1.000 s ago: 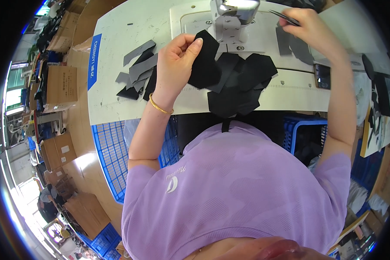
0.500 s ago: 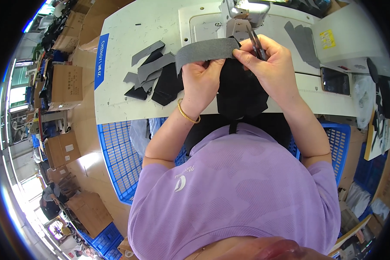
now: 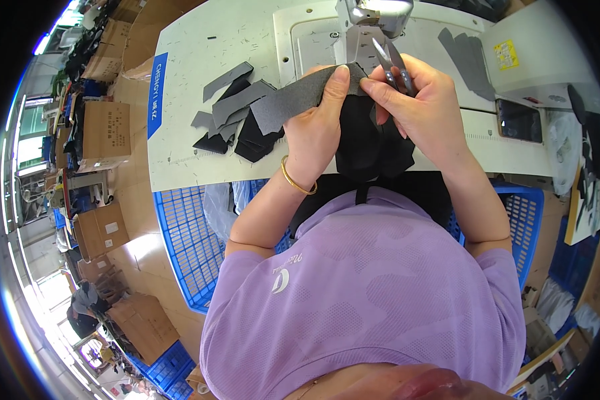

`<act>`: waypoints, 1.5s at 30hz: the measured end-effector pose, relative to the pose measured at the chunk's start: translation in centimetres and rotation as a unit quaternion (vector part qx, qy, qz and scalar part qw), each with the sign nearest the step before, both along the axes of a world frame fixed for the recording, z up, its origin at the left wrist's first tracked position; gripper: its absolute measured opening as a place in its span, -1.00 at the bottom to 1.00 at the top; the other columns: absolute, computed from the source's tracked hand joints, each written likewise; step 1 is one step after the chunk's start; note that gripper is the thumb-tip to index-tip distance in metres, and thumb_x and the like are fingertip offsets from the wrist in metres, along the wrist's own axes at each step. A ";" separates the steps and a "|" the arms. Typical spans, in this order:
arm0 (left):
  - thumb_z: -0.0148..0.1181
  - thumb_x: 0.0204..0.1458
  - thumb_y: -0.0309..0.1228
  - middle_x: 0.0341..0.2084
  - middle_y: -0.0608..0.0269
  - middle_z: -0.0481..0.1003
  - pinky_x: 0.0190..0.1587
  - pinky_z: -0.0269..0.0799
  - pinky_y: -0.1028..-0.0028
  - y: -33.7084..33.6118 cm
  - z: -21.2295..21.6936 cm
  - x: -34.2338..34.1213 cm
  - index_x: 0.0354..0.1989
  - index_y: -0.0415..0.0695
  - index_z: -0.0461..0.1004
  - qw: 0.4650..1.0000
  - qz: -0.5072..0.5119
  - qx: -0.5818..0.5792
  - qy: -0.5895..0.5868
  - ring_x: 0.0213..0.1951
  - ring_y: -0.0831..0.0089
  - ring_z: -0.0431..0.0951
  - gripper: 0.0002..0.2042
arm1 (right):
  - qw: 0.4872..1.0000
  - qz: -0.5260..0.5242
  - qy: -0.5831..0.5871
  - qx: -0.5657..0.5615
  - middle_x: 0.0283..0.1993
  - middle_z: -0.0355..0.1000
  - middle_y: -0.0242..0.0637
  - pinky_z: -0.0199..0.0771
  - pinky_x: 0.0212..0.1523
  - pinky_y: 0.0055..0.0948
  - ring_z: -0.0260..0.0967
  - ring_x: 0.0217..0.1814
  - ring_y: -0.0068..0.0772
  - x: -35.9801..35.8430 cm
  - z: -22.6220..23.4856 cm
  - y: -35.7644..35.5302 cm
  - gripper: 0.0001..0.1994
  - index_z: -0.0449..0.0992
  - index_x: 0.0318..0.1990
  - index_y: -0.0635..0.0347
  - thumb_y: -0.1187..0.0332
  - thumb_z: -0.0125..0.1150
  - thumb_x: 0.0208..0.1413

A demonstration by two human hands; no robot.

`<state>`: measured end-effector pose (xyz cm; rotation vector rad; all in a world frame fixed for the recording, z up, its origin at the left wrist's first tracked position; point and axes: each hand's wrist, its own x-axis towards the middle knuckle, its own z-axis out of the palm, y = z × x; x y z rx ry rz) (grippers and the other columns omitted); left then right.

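My left hand (image 3: pixel 318 130) is closed on a grey fabric strip (image 3: pixel 290 102), its thumb pressed flat on top near the strip's right end. The strip's free end hangs out to the left over other pieces. My right hand (image 3: pixel 423 100) pinches the edge of that same strip between thumb and forefinger. In the right palm I also hold small metal scissors (image 3: pixel 391 63), with blades pointing up and slightly apart. Below the hands, black fabric pieces (image 3: pixel 370 143) hang over the table's front edge. Whether they join the strip is hidden by my fingers.
A sewing machine head (image 3: pixel 373 23) stands just beyond my hands. Cut grey and black pieces (image 3: pixel 237 110) lie on the left of the white table (image 3: pixel 193 167); grey strips (image 3: pixel 467 63) and a phone (image 3: pixel 519 121) lie right. Blue baskets (image 3: pixel 190 240) sit below the edge.
My left thumb has come over onto the strip's upper face, and the strip has turned from an arched band to lie flatter, sloping down left. The scissors have tilted a little.
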<state>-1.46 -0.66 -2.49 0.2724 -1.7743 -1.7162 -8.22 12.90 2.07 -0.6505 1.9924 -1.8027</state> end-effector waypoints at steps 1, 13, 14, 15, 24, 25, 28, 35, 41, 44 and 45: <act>0.18 0.21 -0.33 -0.51 0.43 0.49 -0.38 0.32 0.66 0.0 0.0 0.0 -0.30 -0.27 0.54 1.000 -0.003 -0.012 0.008 -0.44 0.70 0.38 -0.78 | 1.000 -0.001 0.000 0.002 -0.58 0.41 -0.45 0.30 -0.55 -0.66 0.37 -0.56 -0.72 0.1 0.0 0.1 -0.87 0.48 -0.40 0.25 0.40 0.27 0.08; 0.22 0.17 -0.40 -0.50 0.40 0.50 -0.40 0.35 0.66 0.2 0.9 0.3 -0.29 -0.28 0.54 0.998 -0.039 0.043 -0.004 -0.45 0.70 0.41 -0.84 | 1.000 -0.018 -0.017 -0.017 -0.61 0.41 -0.43 0.21 -0.65 -0.68 0.32 -0.63 -0.74 0.3 -0.4 0.2 -0.84 0.42 -0.46 0.22 0.41 0.27 0.05; 0.22 0.17 -0.40 -0.50 0.40 0.50 -0.40 0.35 0.66 0.2 0.8 0.3 -0.29 -0.28 0.54 0.998 -0.039 0.042 -0.005 -0.45 0.70 0.41 -0.84 | 1.000 -0.017 -0.014 -0.017 -0.60 0.42 -0.42 0.22 -0.64 -0.68 0.32 -0.62 -0.74 0.3 -0.4 0.2 -0.84 0.41 -0.46 0.22 0.41 0.27 0.05; 0.23 0.16 -0.39 -0.50 0.40 0.50 -0.41 0.35 0.66 0.2 0.7 0.2 -0.29 -0.28 0.54 0.998 -0.036 0.041 -0.009 -0.46 0.70 0.41 -0.83 | 1.000 -0.018 -0.014 -0.018 -0.60 0.42 -0.42 0.22 -0.64 -0.68 0.32 -0.62 -0.74 0.2 -0.5 0.2 -0.84 0.41 -0.46 0.22 0.41 0.27 0.05; 0.24 0.16 -0.36 -0.51 0.44 0.49 -0.40 0.33 0.66 -0.1 0.7 -0.1 -0.30 -0.30 0.54 1.000 -0.019 0.025 -0.003 -0.47 0.70 0.38 -0.80 | 0.990 -0.067 -0.006 -0.122 -0.57 0.45 -0.41 0.20 -0.63 -0.68 0.24 -0.65 -0.76 0.2 -1.4 0.7 -0.84 0.50 -0.36 0.23 0.33 0.23 0.16; 0.24 0.16 -0.36 -0.51 0.44 0.49 -0.39 0.32 0.66 -0.1 0.8 -0.1 -0.30 -0.30 0.54 0.999 -0.017 0.037 -0.012 -0.46 0.70 0.38 -0.80 | 0.993 -0.040 -0.028 -0.107 -0.56 0.46 -0.42 0.19 -0.61 -0.68 0.22 -0.65 -0.77 0.3 -1.5 1.0 -0.85 0.52 -0.34 0.23 0.33 0.21 0.18; 0.18 0.19 -0.42 -0.39 0.29 0.55 -0.32 0.42 0.64 -0.6 0.2 -0.1 -0.21 -0.29 0.53 0.998 -0.052 0.021 -0.019 -0.38 0.61 0.50 -0.83 | 0.998 0.002 -0.010 -0.055 -0.54 0.51 -0.42 0.17 -0.57 -0.68 0.20 -0.60 -0.84 0.5 -2.4 1.3 -0.83 0.55 -0.31 0.25 0.32 0.19 0.20; 0.13 0.22 -0.37 -0.41 0.25 0.56 -0.36 0.48 0.63 -0.5 0.7 0.0 -0.20 -0.30 0.51 0.992 -0.095 0.080 -0.036 -0.43 0.58 0.55 -0.79 | 0.998 0.011 -0.028 -0.059 -0.55 0.51 -0.42 0.27 -0.49 -0.69 0.33 -0.53 -0.77 0.6 -2.2 1.1 -0.85 0.53 -0.34 0.26 0.34 0.22 0.16; 0.14 0.20 -0.40 -0.42 0.21 0.55 -0.38 0.50 0.58 -0.4 0.9 -0.3 -0.21 -0.32 0.49 0.987 -0.093 0.124 -0.042 -0.43 0.55 0.55 -0.81 | 0.996 -0.023 0.061 -0.057 -0.57 0.50 -0.40 0.33 -0.48 -0.69 0.39 -0.53 -0.75 1.0 -2.3 0.8 -0.87 0.52 -0.35 0.27 0.38 0.23 0.14; 0.25 0.15 -0.41 -0.41 0.36 0.51 -0.32 0.37 0.64 -0.4 1.1 -0.3 -0.26 -0.26 0.51 0.979 -0.098 0.176 -0.028 -0.38 0.66 0.44 -0.85 | 0.996 -0.027 0.065 -0.049 -0.58 0.50 -0.40 0.33 -0.48 -0.68 0.39 -0.54 -0.74 1.0 -2.3 0.7 -0.87 0.52 -0.35 0.27 0.39 0.24 0.14; 0.24 0.14 -0.42 -0.41 0.36 0.51 -0.31 0.37 0.64 -0.4 1.0 -0.3 -0.25 -0.26 0.51 0.979 -0.097 0.179 -0.024 -0.38 0.66 0.44 -0.85 | 0.996 -0.032 0.067 -0.054 -0.58 0.49 -0.40 0.33 -0.48 -0.68 0.39 -0.54 -0.74 1.1 -2.4 0.7 -0.87 0.52 -0.35 0.27 0.39 0.24 0.13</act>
